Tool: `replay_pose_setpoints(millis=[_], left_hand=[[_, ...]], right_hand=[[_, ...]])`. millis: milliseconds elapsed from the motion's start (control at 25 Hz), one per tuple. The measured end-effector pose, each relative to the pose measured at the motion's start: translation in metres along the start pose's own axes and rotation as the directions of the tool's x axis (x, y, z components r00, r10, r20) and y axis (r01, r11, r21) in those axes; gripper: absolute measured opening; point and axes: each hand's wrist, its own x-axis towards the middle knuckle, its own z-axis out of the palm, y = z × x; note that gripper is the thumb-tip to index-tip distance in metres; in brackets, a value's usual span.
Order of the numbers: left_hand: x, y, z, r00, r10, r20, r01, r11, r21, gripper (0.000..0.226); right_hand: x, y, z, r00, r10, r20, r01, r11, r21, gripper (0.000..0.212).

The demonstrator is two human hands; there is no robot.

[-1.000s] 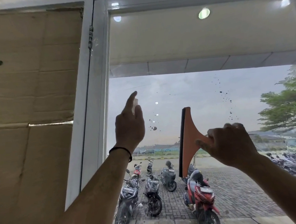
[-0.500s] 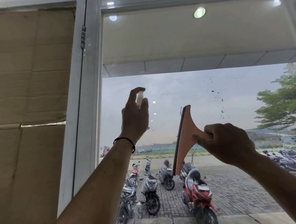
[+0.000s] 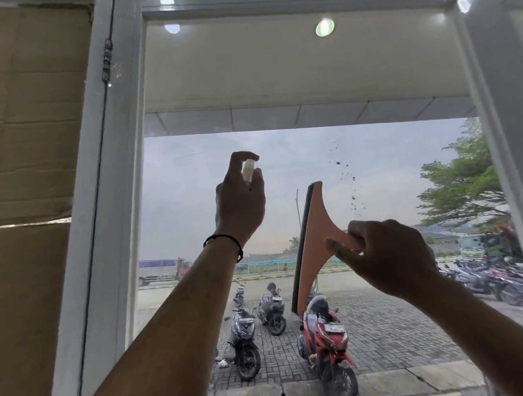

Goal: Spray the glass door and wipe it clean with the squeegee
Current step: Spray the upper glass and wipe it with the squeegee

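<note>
Both forearms reach up toward the glass (image 3: 362,155). The left hand (image 3: 241,200) is raised near the middle of the pane, fingers curled round a small pale sprayer (image 3: 248,169) with the forefinger hooked over its top — most of the bottle is hidden in the palm, so whether the nozzle is being pressed I cannot tell. A black band (image 3: 226,243) sits on that wrist. The right hand (image 3: 385,255) grips the handle of the squeegee (image 3: 314,240), thumb and fingers clamped on it; its dark blade stands nearly upright, facing left, apparently against the glass, right of the sprayer.

Dark specks (image 3: 346,172) run down the pane just above and right of the squeegee, so that patch is plainly not wiped yet. The glass left of the blade looks clear of them. I judge the job under way — spraying and wiping remain, at least for the speckled part and toward the frame (image 3: 512,139) at the right edge.

Beyond, parked motorbikes (image 3: 325,346) stand on paving.
</note>
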Motion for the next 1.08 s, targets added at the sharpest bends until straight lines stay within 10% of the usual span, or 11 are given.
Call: replay_pose_setpoints(millis=[1080], left_hand=[[-0.041,0.089,0.196,0.992,-0.032,0.120,0.055,0.979,-0.195,0.026]], right_hand=[[0.014,0.193,-0.034,0.992,0.109,-0.066,-0.112,0.993,-0.039,0.061]])
